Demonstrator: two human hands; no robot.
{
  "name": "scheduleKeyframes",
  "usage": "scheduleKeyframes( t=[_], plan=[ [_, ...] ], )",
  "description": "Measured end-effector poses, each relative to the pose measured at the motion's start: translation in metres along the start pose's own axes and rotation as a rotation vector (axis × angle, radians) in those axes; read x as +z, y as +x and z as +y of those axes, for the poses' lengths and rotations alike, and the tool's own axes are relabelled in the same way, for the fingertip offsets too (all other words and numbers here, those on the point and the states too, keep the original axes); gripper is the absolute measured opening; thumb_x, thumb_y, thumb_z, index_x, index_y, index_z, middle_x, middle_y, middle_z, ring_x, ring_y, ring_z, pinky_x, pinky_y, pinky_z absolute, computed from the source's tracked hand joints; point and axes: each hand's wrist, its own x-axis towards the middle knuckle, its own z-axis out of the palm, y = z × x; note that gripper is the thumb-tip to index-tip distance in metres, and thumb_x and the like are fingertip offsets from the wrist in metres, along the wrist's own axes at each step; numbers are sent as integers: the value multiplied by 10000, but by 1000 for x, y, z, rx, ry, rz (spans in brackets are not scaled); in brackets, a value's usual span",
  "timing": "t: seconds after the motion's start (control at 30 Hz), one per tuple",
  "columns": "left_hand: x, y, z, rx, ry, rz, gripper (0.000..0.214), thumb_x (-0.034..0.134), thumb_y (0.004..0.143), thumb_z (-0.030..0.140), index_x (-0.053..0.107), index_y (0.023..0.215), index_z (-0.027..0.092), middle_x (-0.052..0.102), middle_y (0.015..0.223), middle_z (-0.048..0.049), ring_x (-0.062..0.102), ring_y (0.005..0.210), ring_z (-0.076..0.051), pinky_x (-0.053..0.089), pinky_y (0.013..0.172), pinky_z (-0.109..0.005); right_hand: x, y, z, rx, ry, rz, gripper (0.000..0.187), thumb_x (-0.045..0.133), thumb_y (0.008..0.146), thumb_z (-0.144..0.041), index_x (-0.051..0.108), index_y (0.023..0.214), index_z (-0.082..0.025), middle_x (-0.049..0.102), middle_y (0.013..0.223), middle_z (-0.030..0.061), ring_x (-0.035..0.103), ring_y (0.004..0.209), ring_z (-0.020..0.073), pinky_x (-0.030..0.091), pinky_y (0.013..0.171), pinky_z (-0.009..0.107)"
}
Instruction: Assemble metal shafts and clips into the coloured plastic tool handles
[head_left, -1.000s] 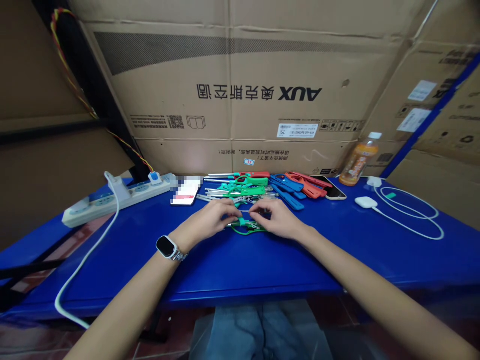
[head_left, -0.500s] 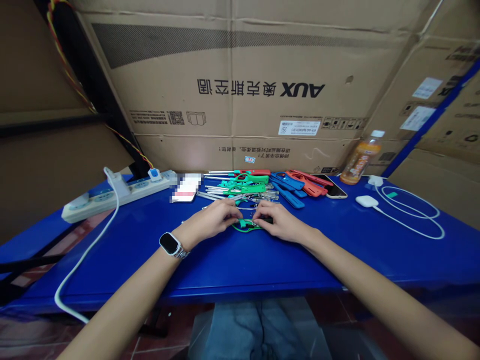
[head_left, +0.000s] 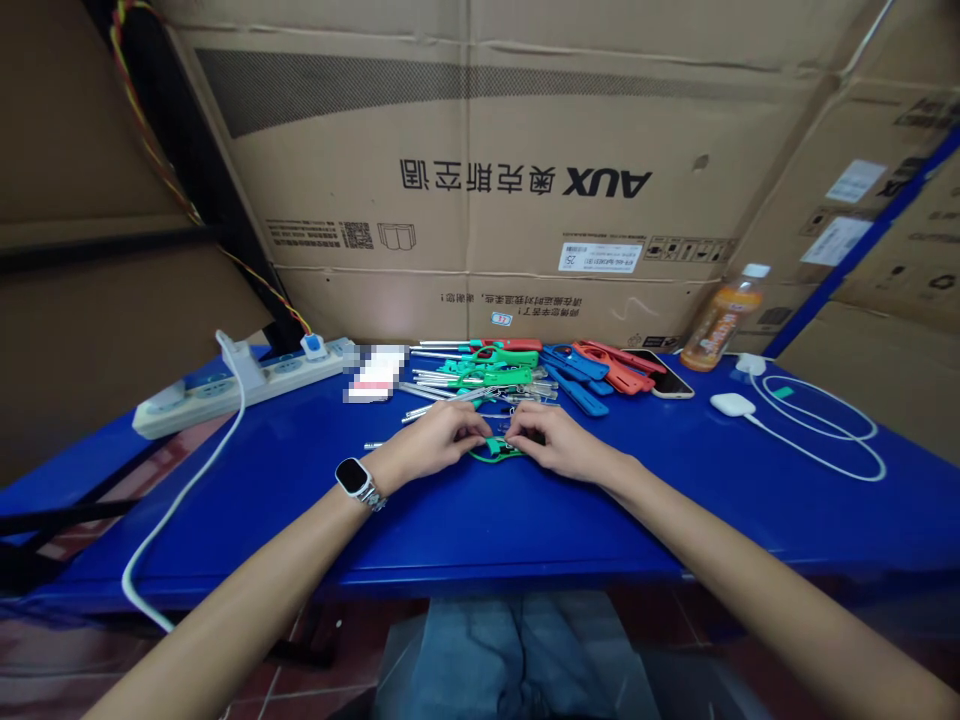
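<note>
My left hand and my right hand meet over a green plastic lighter handle lying on the blue table. Fingers of both hands are curled and pinched on it. A thin metal tube sticks out to the left from under my left hand. A smartwatch is on my left wrist. Just beyond my hands lies a pile of green, red and blue lighter handles with metal tubes.
A white power strip with a white cable lies at the left. A phone, an orange drink bottle and a white charger with cable are at the right. Large cardboard boxes stand behind the table.
Both hands have edged slightly away from me with the green handle and closed tighter together. The view has shifted a little.
</note>
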Motion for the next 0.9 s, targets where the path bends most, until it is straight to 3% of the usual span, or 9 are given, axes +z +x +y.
scheduleKeyframes(
  t=[0.33,0.53,0.7,0.9],
  plan=[
    [4,0,-3,-5,-50,33,56,618,881,152,671,877,171,674,824,-19,612,770,-165,460,713,-266,19,5,-32,137,-244,126,142,648,827,-282,620,927,-186,609,899,43,586,805,180,439,703,287],
    [-2,-9,-1,64,41,46,118,643,875,228,649,986,189,578,1023,-43,596,919,-193,482,806,-307,27,6,-29,171,-247,160,38,612,821,-214,608,841,-181,612,854,37,584,769,167,437,709,275],
    [0,-13,-8,168,131,-38,116,600,923,216,714,938,198,580,954,-50,578,902,-193,474,805,-304,28,5,-33,157,-322,147,100,586,822,-189,658,888,-168,639,872,50,601,773,172,432,705,271],
    [1,-10,-9,190,160,-42,154,569,945,200,718,913,179,586,927,-54,573,878,-186,467,780,-293,26,8,-37,183,-467,72,173,535,861,-198,707,878,-183,646,847,54,611,748,176,385,653,276]
  ],
)
